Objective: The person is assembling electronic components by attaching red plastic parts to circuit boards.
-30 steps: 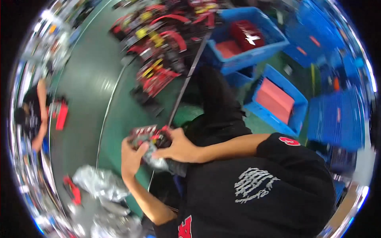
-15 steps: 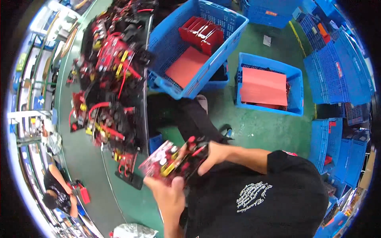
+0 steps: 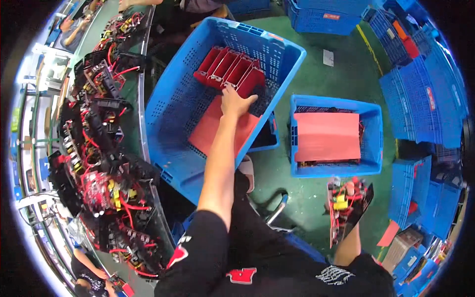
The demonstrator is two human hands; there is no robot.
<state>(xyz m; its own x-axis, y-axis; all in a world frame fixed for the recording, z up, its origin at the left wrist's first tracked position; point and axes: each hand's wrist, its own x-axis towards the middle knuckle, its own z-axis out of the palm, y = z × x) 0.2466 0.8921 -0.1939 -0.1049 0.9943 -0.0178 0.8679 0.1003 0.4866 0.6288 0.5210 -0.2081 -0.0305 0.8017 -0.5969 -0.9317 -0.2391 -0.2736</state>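
My left hand [image 3: 235, 102] reaches into a large blue crate [image 3: 168, 101], thumb spread and fingers at the near edge of a row of red panels with silvery edges [image 3: 232, 69]. Its fingers look open; whether they touch the panels is hard to tell. Under my forearm lies a flat salmon-coloured sheet [image 3: 205, 131] on the crate floor. At lower right, my right hand [image 3: 349, 243] grips a circuit board assembly [image 3: 340, 204] with yellow parts and red wires, holding it away from my body. That hand's fingers are partly hidden behind the board.
A workbench [image 3: 143, 119] on the left carries several similar board assemblies [image 3: 99, 193]. A smaller blue crate [image 3: 336, 171], topped by a salmon sheet [image 3: 327, 136], stands on the floor. Stacked blue crates [image 3: 425, 99] line the right. Other people [image 3: 89, 270] work across the bench.
My left hand has let go of the circuit board assembly and reached forward into the large crate. My right hand has carried the assembly to the right. The view has shifted.
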